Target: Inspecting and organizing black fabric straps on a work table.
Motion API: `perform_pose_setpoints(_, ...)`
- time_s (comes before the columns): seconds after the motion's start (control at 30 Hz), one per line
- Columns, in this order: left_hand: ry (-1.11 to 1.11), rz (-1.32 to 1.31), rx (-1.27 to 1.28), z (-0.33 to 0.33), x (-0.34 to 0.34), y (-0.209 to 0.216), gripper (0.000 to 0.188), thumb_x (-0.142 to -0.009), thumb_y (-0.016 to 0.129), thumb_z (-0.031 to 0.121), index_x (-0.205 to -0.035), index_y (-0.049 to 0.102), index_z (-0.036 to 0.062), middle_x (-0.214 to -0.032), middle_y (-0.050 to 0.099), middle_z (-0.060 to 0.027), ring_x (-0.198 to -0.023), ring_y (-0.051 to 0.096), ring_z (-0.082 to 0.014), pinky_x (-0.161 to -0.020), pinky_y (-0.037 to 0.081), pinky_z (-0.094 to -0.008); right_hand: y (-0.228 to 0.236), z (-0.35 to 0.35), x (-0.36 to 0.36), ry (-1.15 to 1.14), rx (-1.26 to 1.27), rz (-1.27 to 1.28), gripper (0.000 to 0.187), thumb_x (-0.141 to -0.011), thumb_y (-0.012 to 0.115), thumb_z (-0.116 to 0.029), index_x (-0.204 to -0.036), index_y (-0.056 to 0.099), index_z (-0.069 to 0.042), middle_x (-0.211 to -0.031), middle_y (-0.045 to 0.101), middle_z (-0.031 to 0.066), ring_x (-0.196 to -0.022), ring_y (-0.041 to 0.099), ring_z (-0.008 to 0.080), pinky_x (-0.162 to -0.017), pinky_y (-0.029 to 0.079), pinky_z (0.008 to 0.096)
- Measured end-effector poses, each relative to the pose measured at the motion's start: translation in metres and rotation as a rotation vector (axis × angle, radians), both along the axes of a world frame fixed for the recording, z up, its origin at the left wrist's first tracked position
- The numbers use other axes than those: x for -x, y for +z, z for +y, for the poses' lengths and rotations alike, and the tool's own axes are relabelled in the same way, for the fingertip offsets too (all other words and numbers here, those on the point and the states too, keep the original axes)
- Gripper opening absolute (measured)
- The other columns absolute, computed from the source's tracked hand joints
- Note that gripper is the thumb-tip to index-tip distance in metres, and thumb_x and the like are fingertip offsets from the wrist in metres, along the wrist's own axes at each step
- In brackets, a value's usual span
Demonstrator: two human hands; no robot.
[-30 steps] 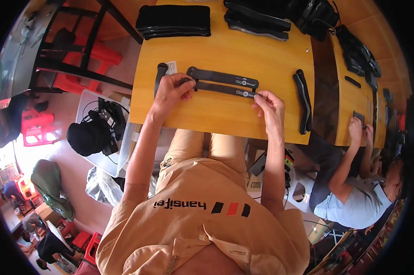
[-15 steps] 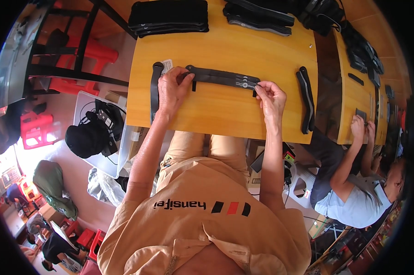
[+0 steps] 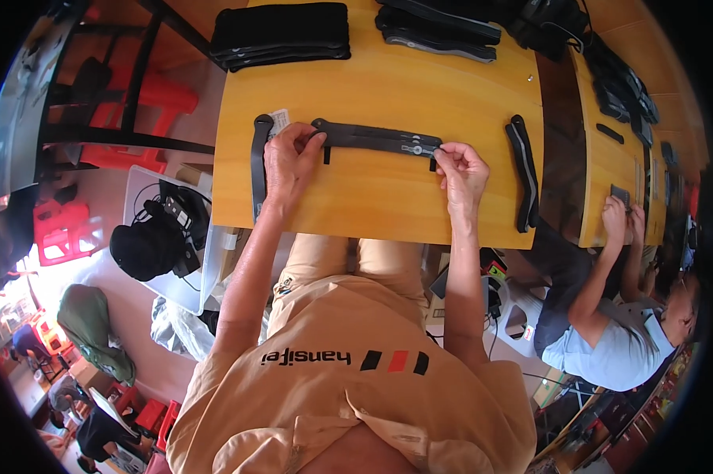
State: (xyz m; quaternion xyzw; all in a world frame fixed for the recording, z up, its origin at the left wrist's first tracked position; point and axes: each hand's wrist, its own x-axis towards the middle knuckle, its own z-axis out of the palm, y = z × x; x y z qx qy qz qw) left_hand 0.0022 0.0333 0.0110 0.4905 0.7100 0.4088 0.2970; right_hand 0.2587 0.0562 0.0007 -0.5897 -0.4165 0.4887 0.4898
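A dark grey band [image 3: 376, 137] stretches across the wooden table between my hands, with a pale ring mark near its right end and a short black tab hanging below each end. My left hand [image 3: 290, 164] pinches the left end between thumb and fingers. At the other end, the thumb and fingertips of my right hand [image 3: 462, 175] grip the corner. Beside my left wrist lies another dark band [image 3: 260, 166], set lengthwise, with a white label [image 3: 280, 120] next to it. Farther right rests a curved black band with a grey edge [image 3: 522, 170].
Two stacks of black bands, one at the back left [image 3: 281, 31] and one at the back right [image 3: 439, 35], sit on the table [image 3: 388, 205]. Left of it stands a white bin [image 3: 167, 272] with black items. At a table on the right, a co-worker [image 3: 609, 340] handles a small dark piece.
The band's right end showed several fanned layers with ring marks; now they lie closer together and one ring shows. Both hands still hold the ends. The whole view has shifted slightly.
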Motion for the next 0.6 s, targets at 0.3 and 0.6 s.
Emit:
perform_pose_setpoints(0.3, 0.021, -0.005, 0.022, 0.0029, -0.0032, -0.0034, 0.021, -0.076, 0.068, 0.017, -0.081, 0.063, -0.0019, -0.063, 0.061, -0.0109, -0.055, 0.056, -0.0169, -0.057, 0.046, -0.0282, -0.0014, 0.0002, 0.0001, -0.025, -0.002, -0.017, 0.008, -0.077, 0.067, -0.002, -0.083, 0.062, -0.001, -0.066, 0.057, -0.0014, -0.052, 0.05, 0.0021, -0.037, 0.034, 0.0159)
perform_pose_setpoints(0.6, 0.043, 0.06, 0.037, 0.0028, -0.005, -0.0014, 0.019, -0.076, 0.068, 0.017, -0.08, 0.062, -0.0012, -0.063, 0.06, -0.0104, -0.055, 0.056, -0.018, -0.057, 0.045, -0.0294, 0.0034, 0.001, 0.0065, -0.047, -0.022, -0.077, 0.005, -0.077, 0.066, -0.001, -0.08, 0.062, -0.001, -0.063, 0.056, -0.0017, -0.05, 0.048, 0.0018, -0.036, 0.034, 0.0165)
